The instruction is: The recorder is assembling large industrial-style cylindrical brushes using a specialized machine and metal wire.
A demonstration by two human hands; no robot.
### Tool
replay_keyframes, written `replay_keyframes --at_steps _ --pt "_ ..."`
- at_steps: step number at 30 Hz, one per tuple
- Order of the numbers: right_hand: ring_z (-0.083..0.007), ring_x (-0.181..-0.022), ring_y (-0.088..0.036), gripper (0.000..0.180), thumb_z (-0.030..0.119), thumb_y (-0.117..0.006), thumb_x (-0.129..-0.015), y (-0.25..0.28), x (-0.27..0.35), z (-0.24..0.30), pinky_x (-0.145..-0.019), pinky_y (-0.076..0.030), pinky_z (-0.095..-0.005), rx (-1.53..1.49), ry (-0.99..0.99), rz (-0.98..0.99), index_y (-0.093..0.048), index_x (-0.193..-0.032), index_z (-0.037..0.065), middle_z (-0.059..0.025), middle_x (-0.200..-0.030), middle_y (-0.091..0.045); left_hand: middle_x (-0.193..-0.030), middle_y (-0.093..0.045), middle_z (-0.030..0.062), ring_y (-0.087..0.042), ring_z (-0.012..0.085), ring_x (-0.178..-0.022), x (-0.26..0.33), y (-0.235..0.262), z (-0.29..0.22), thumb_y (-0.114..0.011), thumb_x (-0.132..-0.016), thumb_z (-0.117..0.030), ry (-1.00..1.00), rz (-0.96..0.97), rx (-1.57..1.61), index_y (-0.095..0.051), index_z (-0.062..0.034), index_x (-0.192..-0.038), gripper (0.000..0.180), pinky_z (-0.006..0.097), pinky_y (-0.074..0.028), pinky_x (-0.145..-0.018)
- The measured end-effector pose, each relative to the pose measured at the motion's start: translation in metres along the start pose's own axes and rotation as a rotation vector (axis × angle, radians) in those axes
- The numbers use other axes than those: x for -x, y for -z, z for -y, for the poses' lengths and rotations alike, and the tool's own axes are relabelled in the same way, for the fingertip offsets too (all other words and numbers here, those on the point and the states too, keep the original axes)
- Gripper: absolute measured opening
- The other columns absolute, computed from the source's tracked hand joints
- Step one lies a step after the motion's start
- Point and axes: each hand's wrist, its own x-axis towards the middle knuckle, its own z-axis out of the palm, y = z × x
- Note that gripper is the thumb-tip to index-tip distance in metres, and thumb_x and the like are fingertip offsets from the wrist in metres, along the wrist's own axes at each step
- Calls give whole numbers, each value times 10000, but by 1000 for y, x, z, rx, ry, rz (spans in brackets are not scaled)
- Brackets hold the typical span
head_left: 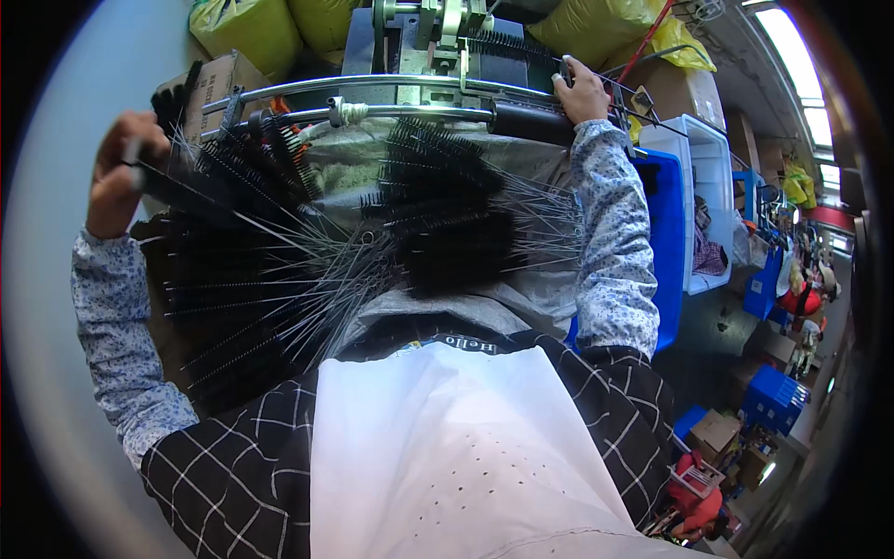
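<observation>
At the left, my left hand (119, 172) is closed round the end of a black-bristled wire brush (182, 193), whose bare wire points toward my lap. My right hand (582, 91) is bent at the right end of a metal machine (428, 70), above its black cylindrical grip (529, 121). Its fingers are curled, and what they hold is not clear. Another black brush (507, 43) lies across the machine near that hand. A pile of black wire brushes (456, 242) rests on my lap, with more bunched brushes (223, 279) at the left, their wire stems crossing.
Two polished rails (400, 114) run across the front of the machine. Yellow sacks (247, 37) and a cardboard box (219, 84) stand behind. To my right are a blue bin (663, 242) and a white crate (700, 200). Farther right, other people (697, 498) sit among boxes.
</observation>
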Motion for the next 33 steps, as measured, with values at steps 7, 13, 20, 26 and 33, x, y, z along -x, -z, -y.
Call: replay_keyframes --at_steps 7,13,20,26,33 --pt "-276 -920 -535 333 211 -538 -726 -22 -3 41 -782 -416 -409 -175 152 -216 -533 -1032 78 -107 -973 -570 -1355 -123 201 -160 302 -1254 36 100 -29 -483 -806 -348 -234 -63 133 -204 -75 -1304 633 430 -104 -1028" --pt "-248 -908 -525 203 185 -487 -768 -22 6 125 -748 -410 -416 -110 118 -128 -510 -924 58 -85 -917 -555 -1352 -100 218 -139 318 -1257 23 76 -45 -471 -812 -347 -238 131 232 -158 -53 -1310 658 437 -78 -1031" --pt "-307 -873 -539 208 199 -495 -785 -18 8 144 -755 -427 -406 -164 144 -93 -478 -915 38 -141 -894 -559 -1345 -107 231 -137 330 -1255 -12 41 -47 -482 -805 -341 -264 114 217 -135 -44 -1313 683 425 -89 -1033" --pt "-313 -915 -534 345 217 -515 -778 -13 2 79 -788 -419 -385 -93 161 -5 -486 -1068 32 -171 -989 -548 -1354 -88 210 -168 312 -1241 3 32 -53 -444 -788 -455 -234 -186 109 -54 -45 -1319 775 432 -98 -1019" --pt "-312 -906 -530 291 236 -468 -798 5 -15 -17 -783 -417 -411 -182 176 6 -540 -1020 62 -176 -974 -550 -1346 -118 191 -183 269 -1247 8 52 -58 -600 -737 -268 -153 -233 421 31 63 -1283 898 352 -102 -1044"
